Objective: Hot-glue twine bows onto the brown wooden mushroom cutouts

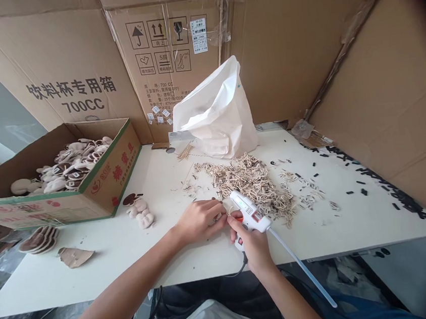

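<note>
- Head view: L hand [200, 221] is working at the front edge of the tabletop [113, 266], fingers curled & pressed together, holding something hidden, can't tell what
- R hand [251, 242] is gripping a hot glue gun [249, 210], fingers wrapped round its handle, a long glue stick [302, 267] poking out the back
- Gun's nose is sitting just beside L fingertips [221, 213], hands nearly touching
- Pile of pale curly strips [246, 184] is spreading across mid-table, right by both hands
- Black bits [360, 184] are scattering toward the R edge
- Cardboard box [118, 177] of pale mushroom-shaped pieces [72, 164] is sitting at back L corner
- White paper bag [216, 113] is standing at back edge
</note>
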`<state>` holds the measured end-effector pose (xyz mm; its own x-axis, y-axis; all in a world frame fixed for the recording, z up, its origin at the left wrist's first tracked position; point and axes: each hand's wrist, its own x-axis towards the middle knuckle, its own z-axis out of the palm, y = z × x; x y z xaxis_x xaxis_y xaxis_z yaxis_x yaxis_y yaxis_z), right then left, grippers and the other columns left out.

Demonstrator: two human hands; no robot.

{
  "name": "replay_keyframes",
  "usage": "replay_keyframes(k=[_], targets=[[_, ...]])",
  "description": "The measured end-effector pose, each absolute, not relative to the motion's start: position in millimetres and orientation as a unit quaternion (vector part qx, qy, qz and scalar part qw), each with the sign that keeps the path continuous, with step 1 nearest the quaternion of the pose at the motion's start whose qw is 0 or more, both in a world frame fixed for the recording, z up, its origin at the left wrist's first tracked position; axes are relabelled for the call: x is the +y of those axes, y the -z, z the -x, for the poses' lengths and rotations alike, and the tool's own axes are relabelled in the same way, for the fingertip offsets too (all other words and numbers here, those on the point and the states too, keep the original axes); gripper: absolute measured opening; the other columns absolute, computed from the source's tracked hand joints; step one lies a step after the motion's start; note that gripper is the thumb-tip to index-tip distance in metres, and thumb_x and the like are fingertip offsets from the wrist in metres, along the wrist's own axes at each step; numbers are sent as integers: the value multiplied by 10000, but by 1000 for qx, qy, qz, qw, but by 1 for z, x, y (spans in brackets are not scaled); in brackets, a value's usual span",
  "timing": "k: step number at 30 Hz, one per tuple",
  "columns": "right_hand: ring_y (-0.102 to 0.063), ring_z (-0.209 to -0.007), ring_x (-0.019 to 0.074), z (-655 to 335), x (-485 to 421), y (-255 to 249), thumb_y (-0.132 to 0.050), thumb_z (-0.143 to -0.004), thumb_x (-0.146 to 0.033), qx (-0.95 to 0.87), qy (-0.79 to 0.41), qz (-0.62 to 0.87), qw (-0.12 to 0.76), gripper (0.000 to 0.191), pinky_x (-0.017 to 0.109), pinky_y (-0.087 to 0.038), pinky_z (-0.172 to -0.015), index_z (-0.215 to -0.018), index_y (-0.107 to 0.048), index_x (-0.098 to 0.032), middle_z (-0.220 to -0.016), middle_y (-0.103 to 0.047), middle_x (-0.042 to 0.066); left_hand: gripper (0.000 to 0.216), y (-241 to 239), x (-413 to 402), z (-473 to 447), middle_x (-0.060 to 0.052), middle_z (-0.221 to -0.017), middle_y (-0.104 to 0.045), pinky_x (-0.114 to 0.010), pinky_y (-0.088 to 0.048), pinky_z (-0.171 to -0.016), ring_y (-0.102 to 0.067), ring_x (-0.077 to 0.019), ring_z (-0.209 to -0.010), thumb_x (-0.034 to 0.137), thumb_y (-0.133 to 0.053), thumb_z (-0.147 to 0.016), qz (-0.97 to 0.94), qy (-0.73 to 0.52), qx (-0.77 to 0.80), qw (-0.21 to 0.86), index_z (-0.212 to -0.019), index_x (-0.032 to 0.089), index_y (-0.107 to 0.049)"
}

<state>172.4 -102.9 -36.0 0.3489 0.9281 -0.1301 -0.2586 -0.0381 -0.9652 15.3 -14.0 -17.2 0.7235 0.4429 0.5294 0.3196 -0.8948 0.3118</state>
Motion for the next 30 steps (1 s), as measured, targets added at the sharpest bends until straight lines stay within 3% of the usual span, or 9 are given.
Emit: replay_keyframes(k=[11, 19, 30], targets=[[-488, -453, 130, -170, -104, 31, -882, -751, -510, -314, -463, 543, 627, 396, 234, -383, -455, -898, -707, -187, -474, -556, -44, 226, 16, -14, -15, -10, -733, -590, -280, -368, -560, -518, -137, -634, 242, -477, -1061, -929, -308, 187, 87, -852, 187, -541], [-483, -458, 140, -169, -105, 29, -882, -751, -478, -312, -458, 560, 615, 354, 256, -397, -470, -862, -723, -181, -469, -544, -42, 295, 22, -10, -17, 18, -663, -527, -283, -349, -541, -450, -131, -570, 294, -509, -1059, -931, -318, 182, 13, -780, 198, -488], [-483, -439, 139, -168, -105, 30, -859, -758, -563, -332, -465, 547, 612, 409, 258, -397, -448, -841, -711, -191, -475, -534, -43, 341, 25, -13, -21, 38, -599, -479, -275, -301, -516, -341, -116, -508, 270, -517, -1045, -917, -344, 199, -9, -722, 195, -439]])
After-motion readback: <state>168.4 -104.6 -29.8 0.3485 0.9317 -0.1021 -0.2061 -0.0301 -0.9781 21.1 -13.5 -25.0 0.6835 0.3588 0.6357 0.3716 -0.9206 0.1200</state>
